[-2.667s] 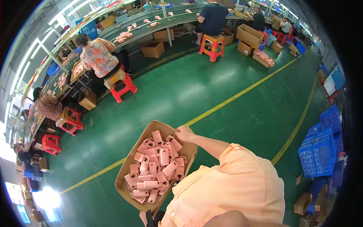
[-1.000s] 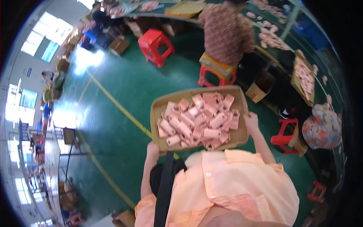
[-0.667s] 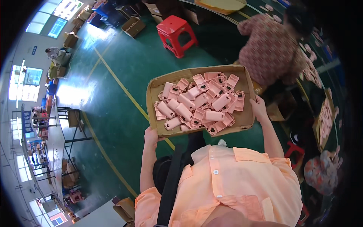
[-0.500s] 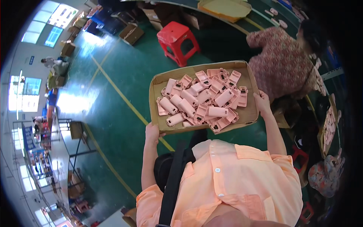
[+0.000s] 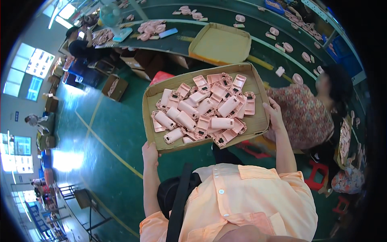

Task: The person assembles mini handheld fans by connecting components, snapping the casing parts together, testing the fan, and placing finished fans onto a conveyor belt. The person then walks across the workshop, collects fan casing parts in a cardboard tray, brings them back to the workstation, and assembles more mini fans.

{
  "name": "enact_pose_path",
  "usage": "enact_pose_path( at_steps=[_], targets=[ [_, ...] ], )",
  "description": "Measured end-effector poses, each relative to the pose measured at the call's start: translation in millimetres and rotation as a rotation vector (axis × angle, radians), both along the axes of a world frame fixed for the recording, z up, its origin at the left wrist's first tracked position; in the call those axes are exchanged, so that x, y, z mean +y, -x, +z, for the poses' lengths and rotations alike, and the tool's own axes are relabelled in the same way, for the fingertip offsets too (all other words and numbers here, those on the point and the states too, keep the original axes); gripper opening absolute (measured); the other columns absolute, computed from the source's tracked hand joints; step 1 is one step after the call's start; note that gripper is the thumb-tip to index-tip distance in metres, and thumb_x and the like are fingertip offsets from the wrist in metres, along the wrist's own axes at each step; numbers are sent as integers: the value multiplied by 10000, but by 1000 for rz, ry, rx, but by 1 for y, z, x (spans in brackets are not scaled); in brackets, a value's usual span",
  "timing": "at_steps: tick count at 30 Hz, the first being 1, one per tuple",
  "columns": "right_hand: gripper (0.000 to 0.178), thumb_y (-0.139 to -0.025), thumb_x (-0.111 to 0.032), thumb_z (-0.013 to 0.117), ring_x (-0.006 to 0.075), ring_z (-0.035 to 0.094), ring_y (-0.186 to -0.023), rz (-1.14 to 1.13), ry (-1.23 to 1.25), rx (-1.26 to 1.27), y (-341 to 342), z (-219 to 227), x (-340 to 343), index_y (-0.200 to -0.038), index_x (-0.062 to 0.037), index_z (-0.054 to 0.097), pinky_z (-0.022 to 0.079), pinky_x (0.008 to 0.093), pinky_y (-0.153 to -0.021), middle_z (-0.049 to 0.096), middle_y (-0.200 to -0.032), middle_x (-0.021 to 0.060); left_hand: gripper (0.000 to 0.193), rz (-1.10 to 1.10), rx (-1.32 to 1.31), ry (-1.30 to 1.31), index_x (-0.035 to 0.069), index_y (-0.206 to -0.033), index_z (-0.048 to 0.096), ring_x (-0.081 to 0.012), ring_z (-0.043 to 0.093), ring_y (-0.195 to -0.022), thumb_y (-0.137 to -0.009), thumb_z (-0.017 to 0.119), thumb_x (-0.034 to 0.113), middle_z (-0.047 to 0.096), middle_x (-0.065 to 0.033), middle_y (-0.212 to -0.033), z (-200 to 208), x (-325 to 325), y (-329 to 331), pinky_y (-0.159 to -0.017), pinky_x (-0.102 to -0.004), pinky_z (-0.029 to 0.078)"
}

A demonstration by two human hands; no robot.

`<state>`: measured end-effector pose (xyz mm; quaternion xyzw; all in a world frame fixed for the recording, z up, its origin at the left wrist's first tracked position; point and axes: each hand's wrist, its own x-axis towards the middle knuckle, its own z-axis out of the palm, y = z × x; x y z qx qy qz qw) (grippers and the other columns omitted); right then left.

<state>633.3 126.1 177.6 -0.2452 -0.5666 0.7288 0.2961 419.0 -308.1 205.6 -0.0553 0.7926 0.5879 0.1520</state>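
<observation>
Between my two hands a shallow cardboard tray (image 5: 162, 142) is held up in front of my body. A loose heap of pink plastic casings (image 5: 186, 121) fills its middle; some lie hollow side up, others with the rounded back up. My left hand (image 5: 150, 154) grips the tray's near left corner, its fingers partly hidden beneath. On the right side wall, my right hand (image 5: 274, 114) is closed with the thumb at the rim and fingers outside. Past the tray's far edge, a second shallow cardboard tray (image 5: 219, 43) rests at the edge of the workbench.
A long workbench (image 5: 177, 30) curves across the far side, bearing pink parts (image 5: 151, 29) and a fan (image 5: 111, 18). A co-worker in a patterned top (image 5: 302, 121) sits close on the right. Red stools (image 5: 316, 177) stand nearby. An open carton (image 5: 115, 87) sits on the green floor.
I have moved toward the workbench with the loaded tray. The red stool ahead is now mostly hidden behind it, and more of the bench shows. Both hands keep their hold.
</observation>
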Motion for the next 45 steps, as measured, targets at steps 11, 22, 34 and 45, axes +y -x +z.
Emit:
enact_pose_path(
  at_steps=[11,22,34,45],
  targets=[
    [498,-839,-150,665,125,551,-980,-241,-91,-191,49,-51,337,-1249,69,484,430,238,-873,587,-1123,69,222,-254,-20,67,-5,-982,603,-126,516,-508,-883,463,136,602,-62,-730,-67,386,112,-393,-248,385],
    [392,-833,-157,578,117,554,-935,-446,-175,-518,279,307,128,-1203,-29,547,445,239,-799,585,-1080,44,327,-877,-290,71,55,-1175,568,-151,594,-708,-900,413,142,646,-87,-914,175,219,418,-521,-274,500],
    [472,-859,-310,579,168,477,-1157,-117,-397,-953,573,445,257,-1231,-21,543,335,287,-1005,530,-1262,68,289,-1289,-791,-67,-65,-996,581,-169,635,-703,-893,537,201,636,-112,-853,170,316,720,-564,-303,535],
    [436,-873,-359,559,129,640,-837,-208,-326,-945,816,499,283,-1133,-8,569,539,285,-725,635,-1028,83,349,-1908,313,-313,29,-963,636,-261,637,-764,-670,776,154,644,-112,-852,127,367,866,-706,-334,513]
  ],
)
